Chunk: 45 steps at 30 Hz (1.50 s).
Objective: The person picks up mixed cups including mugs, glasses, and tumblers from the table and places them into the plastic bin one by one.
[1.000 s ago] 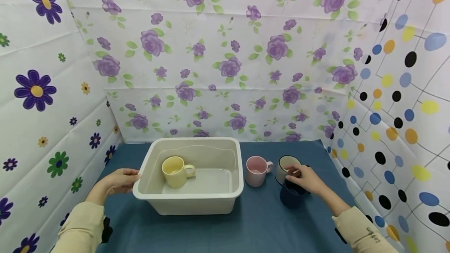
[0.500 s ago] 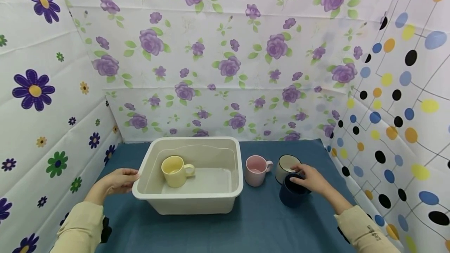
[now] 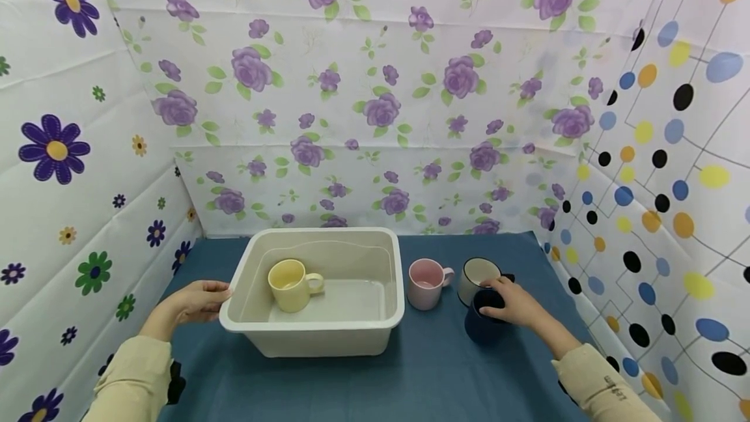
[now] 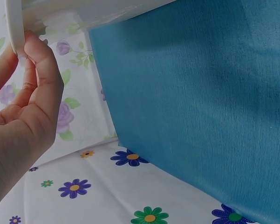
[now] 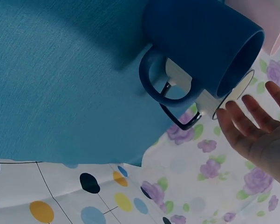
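My left hand (image 3: 190, 305) pinches the left rim of a white plastic basin (image 3: 310, 327); the left wrist view shows thumb and fingers on either side of that rim (image 4: 15, 28). Inside the basin, toward its left, a yellow mug (image 3: 286, 293) stands upright. My right hand (image 3: 518, 305) hovers over the mouth of a navy mug (image 3: 479, 327), fingers spread and holding nothing. In the right wrist view its fingertips are apart from the navy mug (image 5: 195, 42), whose handle shows. Just behind stands a cream mug with a dark rim (image 3: 467, 284), partly hidden by the navy one.
A pink mug (image 3: 424, 290) stands between the basin and the cream mug, handle to the right. Blue cloth (image 3: 422, 376) covers the table. Patterned sheets (image 3: 381, 174) rise at the back and both sides.
My right hand has shifted slightly nearer and lower over the navy mug, uncovering more of the cream mug. The left hand keeps its place on the basin rim.
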### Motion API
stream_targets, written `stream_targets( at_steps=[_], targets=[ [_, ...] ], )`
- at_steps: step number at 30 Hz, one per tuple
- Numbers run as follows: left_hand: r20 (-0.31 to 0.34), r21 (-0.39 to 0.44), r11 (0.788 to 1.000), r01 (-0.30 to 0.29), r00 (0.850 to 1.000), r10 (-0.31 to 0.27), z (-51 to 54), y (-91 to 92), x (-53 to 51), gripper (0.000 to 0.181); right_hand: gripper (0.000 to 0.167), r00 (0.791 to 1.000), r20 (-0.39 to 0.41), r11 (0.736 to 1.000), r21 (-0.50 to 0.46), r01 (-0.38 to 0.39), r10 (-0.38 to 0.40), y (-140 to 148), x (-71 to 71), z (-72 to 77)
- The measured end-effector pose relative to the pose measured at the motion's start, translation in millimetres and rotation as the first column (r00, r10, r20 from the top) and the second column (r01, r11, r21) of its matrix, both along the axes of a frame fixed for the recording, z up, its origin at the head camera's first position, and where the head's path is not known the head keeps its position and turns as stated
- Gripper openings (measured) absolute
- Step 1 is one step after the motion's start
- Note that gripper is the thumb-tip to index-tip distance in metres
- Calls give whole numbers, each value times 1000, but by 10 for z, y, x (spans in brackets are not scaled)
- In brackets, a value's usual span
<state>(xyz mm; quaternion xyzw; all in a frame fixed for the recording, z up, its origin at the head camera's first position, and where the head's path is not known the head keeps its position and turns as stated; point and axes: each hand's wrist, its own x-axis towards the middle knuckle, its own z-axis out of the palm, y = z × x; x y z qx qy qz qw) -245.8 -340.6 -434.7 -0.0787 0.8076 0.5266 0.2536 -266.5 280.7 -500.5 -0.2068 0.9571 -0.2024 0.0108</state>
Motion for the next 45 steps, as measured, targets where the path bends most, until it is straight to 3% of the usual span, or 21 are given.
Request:
stream_targets(
  at_steps=[7, 27, 34, 39, 45],
  targets=[
    [2, 18, 1000, 5, 1000, -5, -7, 10, 6, 55, 60, 999, 8, 995, 92, 39, -40, -41, 31, -40],
    [7, 37, 999, -16, 1000, 16, 15, -3, 0, 54, 76, 982, 125, 963, 247, 105, -139, -221, -2, -2],
    [0, 52, 999, -9, 1000, 9, -8, 0, 3, 50, 76, 970, 189, 959, 266, 101, -155, -213, -58, -50],
    [-4, 60, 998, 0, 1000, 0, -21, -15, -1, 49, 78, 954, 266, 969, 234, 78, -141, -176, -119, -77],
    [-3, 55, 998, 4, 1000, -4, -29, -27, -11, 49, 81, 957, 274, 983, 175, 52, -99, -112, -161, -161]
  ],
)
